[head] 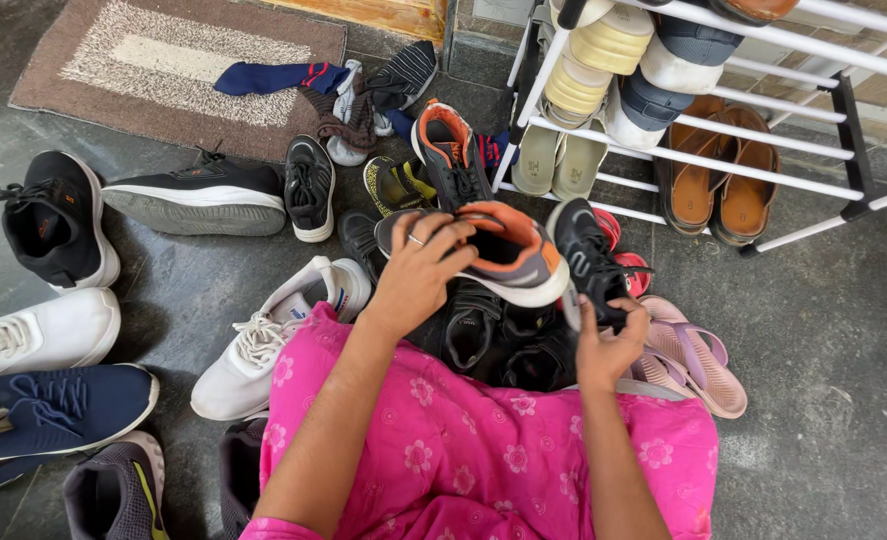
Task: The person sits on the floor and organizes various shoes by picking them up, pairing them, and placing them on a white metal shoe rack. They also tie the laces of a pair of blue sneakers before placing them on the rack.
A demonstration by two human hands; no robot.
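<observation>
My left hand (419, 272) grips the heel end of a grey sneaker with an orange lining and white sole (509, 258), held above a heap of dark shoes (504, 340). My right hand (609, 340) holds a black sneaker with white markings (584, 255) by its laces and tongue, toe pointing away from me. A matching grey and orange sneaker (451, 150) lies just beyond on the floor. My pink flowered clothing (484, 450) fills the lower middle of the view.
A white shoe rack (724, 165) at the upper right holds sandals and shoes. Pink slippers (694, 355) lie right of my hand. White (274, 340), black (59, 215) and navy (54, 410) sneakers sit left. Socks (344, 95) lie beside a brown doormat (174, 65).
</observation>
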